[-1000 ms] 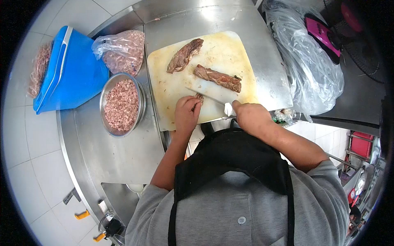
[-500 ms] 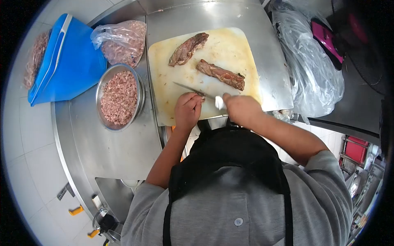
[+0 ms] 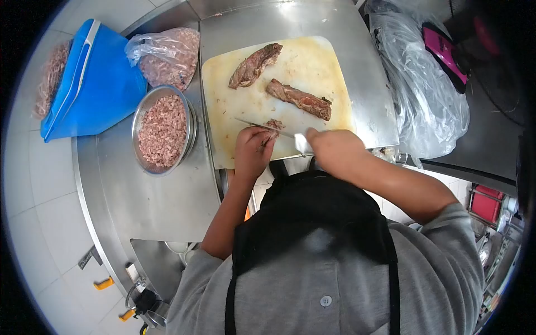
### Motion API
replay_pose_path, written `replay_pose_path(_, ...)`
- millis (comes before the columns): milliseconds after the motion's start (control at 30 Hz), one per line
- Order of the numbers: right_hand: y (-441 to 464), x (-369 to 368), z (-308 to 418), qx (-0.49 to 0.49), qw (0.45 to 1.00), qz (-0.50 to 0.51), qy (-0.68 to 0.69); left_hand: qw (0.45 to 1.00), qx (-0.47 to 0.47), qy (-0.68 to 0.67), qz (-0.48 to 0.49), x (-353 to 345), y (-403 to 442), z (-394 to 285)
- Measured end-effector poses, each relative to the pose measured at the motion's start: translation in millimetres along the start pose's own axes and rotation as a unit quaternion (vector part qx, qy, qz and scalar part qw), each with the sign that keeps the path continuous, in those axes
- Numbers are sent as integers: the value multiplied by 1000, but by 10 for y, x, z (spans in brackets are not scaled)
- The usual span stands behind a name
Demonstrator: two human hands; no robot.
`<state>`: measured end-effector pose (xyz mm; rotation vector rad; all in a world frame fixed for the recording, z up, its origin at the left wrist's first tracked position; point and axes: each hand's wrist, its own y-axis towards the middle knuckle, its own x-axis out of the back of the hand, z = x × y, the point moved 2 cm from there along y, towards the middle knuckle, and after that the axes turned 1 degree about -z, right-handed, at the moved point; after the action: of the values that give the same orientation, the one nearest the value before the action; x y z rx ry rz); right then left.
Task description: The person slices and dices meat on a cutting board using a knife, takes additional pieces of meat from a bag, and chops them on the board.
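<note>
My right hand [image 3: 336, 152] grips the white handle of a knife [image 3: 302, 143], whose blade points left across the near part of a cutting board [image 3: 218, 111]. Close by the blade, my left hand [image 3: 254, 152] is closed, its fingertips pinching a small piece of meat [image 3: 264, 144] that they partly cover. Some chopped meat bits [image 3: 273, 125] lie on the board just beyond the blade. Farther up rest two long pieces of dark meat, one strip [image 3: 300, 99] at the middle and one chunk [image 3: 254, 66] at the upper left.
Left of the board stands a metal bowl [image 3: 135, 129] with diced meat, stacked on another. Behind it are a bag of meat [image 3: 170, 58] and a blue container [image 3: 106, 84]. Clear plastic bags [image 3: 416, 95] and a pink-and-black device [image 3: 445, 53] lie on the right.
Chopped bits now show beyond the blade. The knife and my right hand have shifted slightly; my left hand has barely moved.
</note>
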<state>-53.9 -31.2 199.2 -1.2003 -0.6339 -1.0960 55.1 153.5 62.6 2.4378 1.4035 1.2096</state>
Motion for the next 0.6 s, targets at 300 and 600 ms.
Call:
replay_pose_path(300, 195, -333, -80, 37, 997, -60, 18, 1000, 12, 17, 1, -15, -146, 62)
replay_pose_path(600, 257, -425, -16, 15, 999, -20, 49, 999, 32, 16, 18, -2, -142, 159)
